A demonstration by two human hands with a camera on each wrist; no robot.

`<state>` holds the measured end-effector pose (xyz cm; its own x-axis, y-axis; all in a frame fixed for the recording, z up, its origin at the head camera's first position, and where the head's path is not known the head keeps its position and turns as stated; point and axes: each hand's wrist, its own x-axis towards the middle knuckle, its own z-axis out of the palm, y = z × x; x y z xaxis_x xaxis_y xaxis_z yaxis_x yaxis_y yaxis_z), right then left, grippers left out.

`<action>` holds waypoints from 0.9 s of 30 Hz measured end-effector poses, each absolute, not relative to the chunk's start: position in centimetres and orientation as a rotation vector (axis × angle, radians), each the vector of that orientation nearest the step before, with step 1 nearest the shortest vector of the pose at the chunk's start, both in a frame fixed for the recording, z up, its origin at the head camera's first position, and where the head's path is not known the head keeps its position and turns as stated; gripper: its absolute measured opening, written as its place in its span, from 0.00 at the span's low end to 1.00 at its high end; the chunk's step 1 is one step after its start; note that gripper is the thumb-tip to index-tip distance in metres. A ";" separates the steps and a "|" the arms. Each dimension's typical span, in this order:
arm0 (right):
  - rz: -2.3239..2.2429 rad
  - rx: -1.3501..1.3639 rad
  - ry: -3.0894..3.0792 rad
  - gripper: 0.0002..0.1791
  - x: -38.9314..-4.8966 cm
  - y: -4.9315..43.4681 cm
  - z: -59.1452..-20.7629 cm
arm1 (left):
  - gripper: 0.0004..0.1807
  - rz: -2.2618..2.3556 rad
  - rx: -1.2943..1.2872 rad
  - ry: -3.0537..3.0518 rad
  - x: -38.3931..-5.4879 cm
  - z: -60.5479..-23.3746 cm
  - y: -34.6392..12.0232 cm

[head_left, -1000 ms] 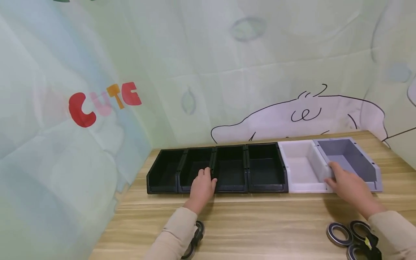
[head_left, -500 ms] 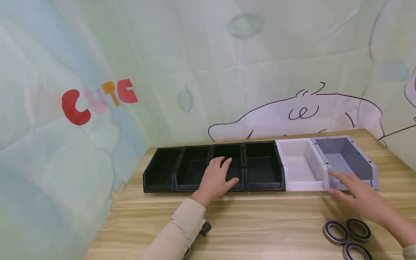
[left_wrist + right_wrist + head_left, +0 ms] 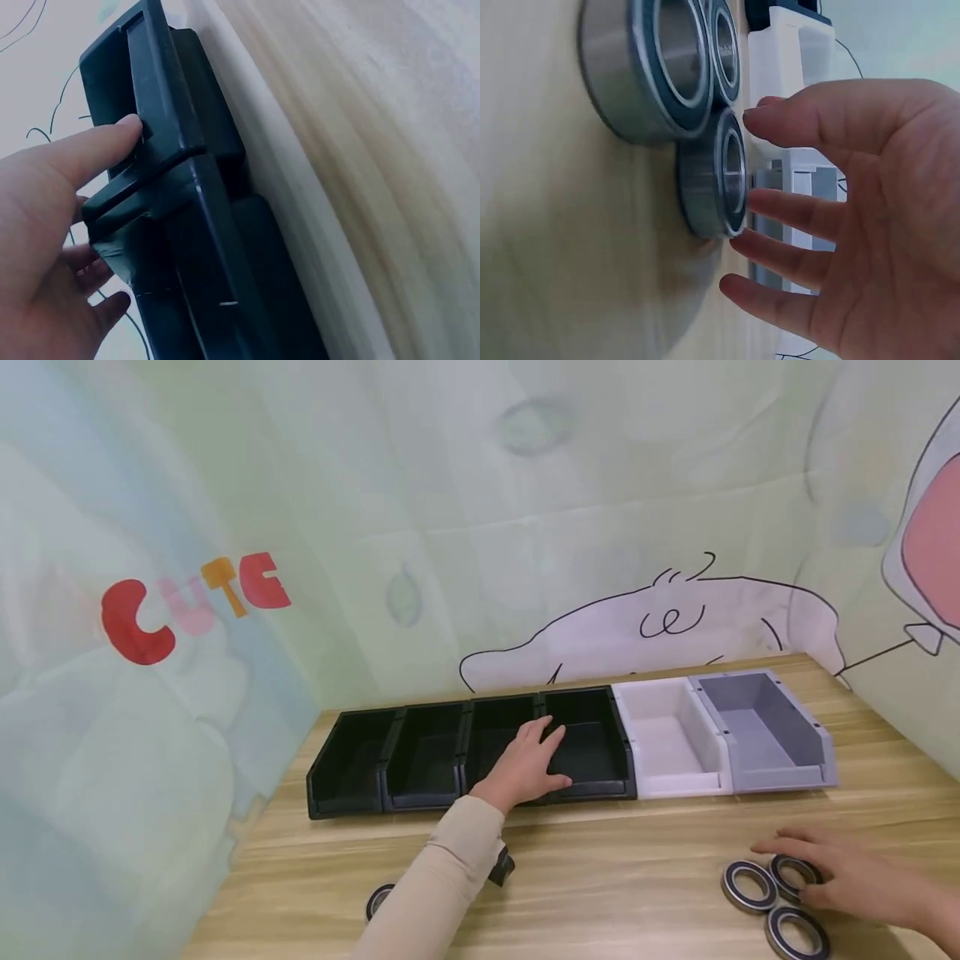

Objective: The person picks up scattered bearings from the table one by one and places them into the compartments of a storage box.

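My left hand (image 3: 525, 768), fingers spread, is over the front of the third black bin (image 3: 487, 735) and the fourth black bin (image 3: 592, 789). In the left wrist view its thumb lies against a black bin's front (image 3: 169, 135); the other fingers are around the side, partly hidden. My right hand (image 3: 862, 872) reaches over three touching ball bearings with dark seals. Its fingers are loosely extended, nearest the far bearing (image 3: 777, 878); the left bearing (image 3: 733, 900) and near bearing (image 3: 776, 935) lie beside it. In the right wrist view, fingertips are at one bearing (image 3: 701, 184), without a grip.
A row of bins stands at the back of the wooden table (image 3: 637, 860): several black ones, then a white bin (image 3: 678, 785) and a grey bin (image 3: 787, 778). Another bearing (image 3: 372, 908) shows beside my left sleeve. A printed cloth (image 3: 420, 485) hangs behind.
My left hand has left the second and third bins' front and moved right along the row. My right hand has let go of the white-grey bin edge and come down to the bearings.
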<state>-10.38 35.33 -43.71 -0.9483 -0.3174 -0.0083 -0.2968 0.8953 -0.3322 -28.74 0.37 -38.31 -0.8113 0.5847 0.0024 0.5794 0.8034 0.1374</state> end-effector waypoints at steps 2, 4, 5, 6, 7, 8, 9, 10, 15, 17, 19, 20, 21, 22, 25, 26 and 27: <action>-0.501 -0.548 3.022 0.28 -10.3 35.3 -44.3 | 0.44 0.206 0.912 2.960 -28.7 -38.5 0.0; -0.496 -0.610 3.077 0.27 -10.2 35.2 -44.7 | 0.46 0.200 0.892 2.966 -28.7 -38.6 -0.4; -0.472 -0.644 3.125 0.26 -10.2 35.1 -44.9 | 0.46 0.203 0.892 2.965 -28.7 -38.7 -0.5; -0.455 -0.678 3.167 0.26 -10.2 35.1 -45.0 | 0.46 0.209 0.901 2.960 -28.8 -38.7 -0.7; -0.449 -0.710 3.203 0.25 -10.2 35.0 -45.1 | 0.46 0.218 0.909 2.951 -28.8 -38.7 -0.8; -0.438 -0.733 3.234 0.25 -10.2 35.0 -45.2 | 0.47 0.223 0.915 2.939 -28.9 -38.6 -0.8; -0.442 -0.737 3.240 0.24 -10.2 34.9 -45.2 | 0.47 0.222 0.922 2.929 -28.9 -38.6 -0.9; -0.440 -0.720 3.241 0.24 -10.2 34.9 -45.2 | 0.46 0.222 0.929 2.919 -29.0 -38.5 -1.0; -0.418 -0.507 3.154 0.21 -10.1 34.5 -45.0 | 0.44 0.217 0.948 2.886 -29.3 -38.3 -1.1; -0.400 -0.427 3.121 0.21 -10.1 34.3 -44.8 | 0.44 0.219 0.958 2.878 -29.4 -38.3 -1.2; -0.384 -0.383 3.105 0.20 -10.0 34.2 -44.7 | 0.44 0.211 0.978 2.882 -29.5 -38.2 -1.3; -0.376 -0.389 3.122 0.20 -10.0 34.2 -44.7 | 0.44 0.206 0.986 2.886 -29.5 -38.2 -1.3; -0.370 -0.400 3.139 0.20 -10.0 34.3 -44.8 | 0.45 0.195 0.995 2.891 -29.6 -38.2 -1.3; -0.351 -0.426 3.173 0.20 -9.9 34.3 -44.8 | 0.45 0.191 1.002 2.895 -29.6 -38.3 -1.4; -0.368 -0.545 3.232 0.21 -10.0 34.6 -45.0 | 0.45 0.177 1.011 2.900 -29.7 -38.3 -1.4; -0.386 -0.579 3.233 0.22 -10.0 34.7 -45.0 | 0.45 0.169 1.011 2.900 -29.7 -38.3 -1.4; -0.398 -0.605 3.233 0.22 -10.1 34.8 -44.9 | 0.45 0.169 1.010 2.897 -29.7 -38.4 -1.3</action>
